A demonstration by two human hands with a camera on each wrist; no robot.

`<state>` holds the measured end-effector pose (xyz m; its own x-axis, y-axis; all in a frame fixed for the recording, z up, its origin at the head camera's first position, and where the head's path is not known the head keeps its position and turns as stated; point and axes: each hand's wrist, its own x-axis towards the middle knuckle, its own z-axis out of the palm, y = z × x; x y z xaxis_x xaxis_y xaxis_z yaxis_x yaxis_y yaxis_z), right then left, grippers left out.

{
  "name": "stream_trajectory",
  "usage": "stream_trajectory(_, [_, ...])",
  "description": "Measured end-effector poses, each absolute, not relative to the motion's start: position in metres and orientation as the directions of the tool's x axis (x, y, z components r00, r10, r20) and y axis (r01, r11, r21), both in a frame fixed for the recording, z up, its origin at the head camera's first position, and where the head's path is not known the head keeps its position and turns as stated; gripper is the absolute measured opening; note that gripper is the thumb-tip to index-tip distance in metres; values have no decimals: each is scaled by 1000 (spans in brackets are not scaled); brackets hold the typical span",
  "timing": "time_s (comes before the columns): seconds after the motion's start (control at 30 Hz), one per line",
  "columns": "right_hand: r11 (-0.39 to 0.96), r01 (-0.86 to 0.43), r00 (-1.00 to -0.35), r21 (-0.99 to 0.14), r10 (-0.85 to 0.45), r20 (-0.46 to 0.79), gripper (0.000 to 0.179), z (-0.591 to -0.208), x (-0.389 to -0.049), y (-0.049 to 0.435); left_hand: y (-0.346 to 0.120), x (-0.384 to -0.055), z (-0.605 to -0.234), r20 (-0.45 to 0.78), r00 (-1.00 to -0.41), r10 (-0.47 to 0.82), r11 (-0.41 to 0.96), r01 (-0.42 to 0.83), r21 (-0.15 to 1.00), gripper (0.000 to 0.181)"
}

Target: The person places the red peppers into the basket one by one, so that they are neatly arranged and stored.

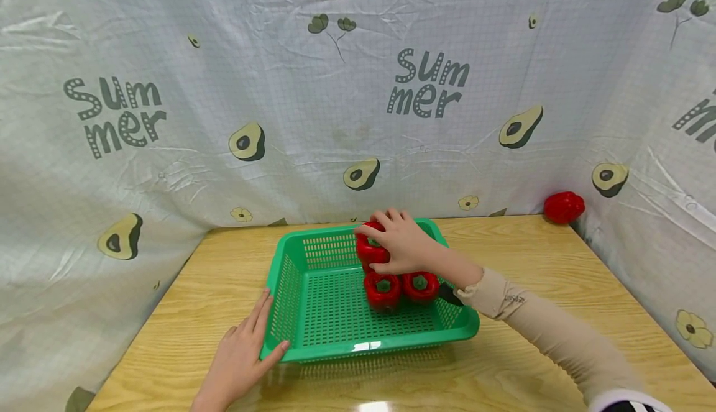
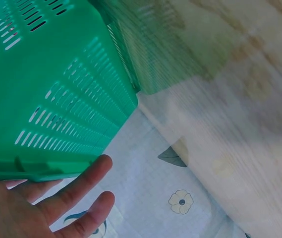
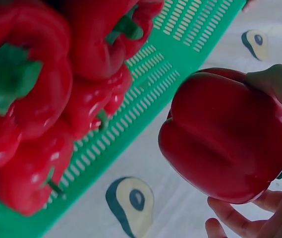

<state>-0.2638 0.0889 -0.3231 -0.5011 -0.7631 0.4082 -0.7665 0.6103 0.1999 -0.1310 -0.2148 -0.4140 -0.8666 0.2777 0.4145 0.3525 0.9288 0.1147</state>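
My right hand (image 1: 405,241) grips a red bell pepper (image 3: 225,136) above the back of the green plastic basket (image 1: 358,347). In the head view the gripped pepper's green stem faces up, and the hand covers part of it. Inside the basket, on its right side, stand several other red bell peppers, including a front pepper (image 1: 383,291) and one beside it (image 1: 421,286). My left hand (image 1: 237,353) rests against the basket's left front corner, its fingers extended along the outside and the thumb at the front rim. The left wrist view shows these fingers spread under the slotted wall (image 2: 71,104).
Another red bell pepper (image 1: 564,207) lies at the far right back corner of the wooden table (image 1: 537,263). A pale cloth (image 1: 313,107) printed with avocados and lettering hangs behind the table and along its sides.
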Motion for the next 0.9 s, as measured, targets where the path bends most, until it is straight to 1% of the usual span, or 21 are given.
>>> stream_trajectory(0.13, [622, -749, -513, 228, -763, 394, 69, -329, -268, 75, -215, -132, -414, 418, -865, 279, 928, 355, 114, 76])
stream_trajectory(0.23, [625, -737, -519, 257, -767, 378, 71, -334, -272, 66, -215, -132, -414, 416, -867, 276, 928, 353, 121, 75])
stream_trajectory(0.53, [629, -720, -552, 295, -775, 306, 71, -349, -285, 46, -215, -131, -414, 408, -872, 269, 930, 346, 124, 74])
stream_trajectory(0.73, [627, -726, -569, 283, -778, 266, 70, -357, -290, 34, -215, -131, -415, 415, -868, 273, 931, 347, 114, 74])
stream_trajectory(0.9, [629, -712, -587, 312, -777, 226, 68, -362, -294, 27, -216, -131, -414, 413, -867, 278, 931, 350, 108, 74])
